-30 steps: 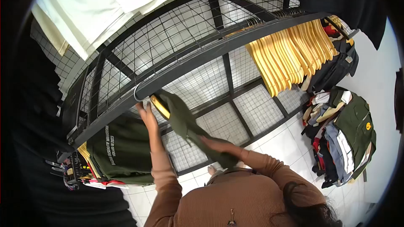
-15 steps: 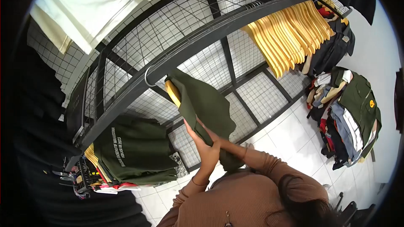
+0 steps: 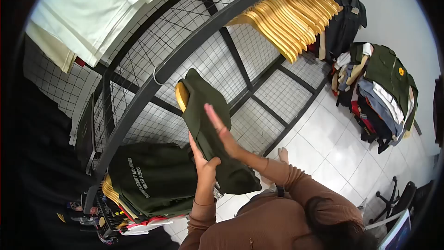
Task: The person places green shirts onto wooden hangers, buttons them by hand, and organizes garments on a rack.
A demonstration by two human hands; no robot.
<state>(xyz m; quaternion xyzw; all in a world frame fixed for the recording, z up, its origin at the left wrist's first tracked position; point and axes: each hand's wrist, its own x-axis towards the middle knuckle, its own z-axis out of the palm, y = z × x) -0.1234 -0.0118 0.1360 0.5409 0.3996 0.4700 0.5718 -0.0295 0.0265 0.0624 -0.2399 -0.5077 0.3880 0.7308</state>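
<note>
One green top [image 3: 203,134], mid-clock, is already on its hanger [image 3: 181,96]: left hand [image 3: 206,166] grips its edge, right hand [image 3: 225,136] is flat, fingers straight; yellow hangers [image 3: 291,16] at one o'clock are bare

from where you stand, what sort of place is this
Likely a clothes shop or stockroom: a black rail holds a row of wooden hangers and a printed green top, with more clothes heaped nearby.
</note>
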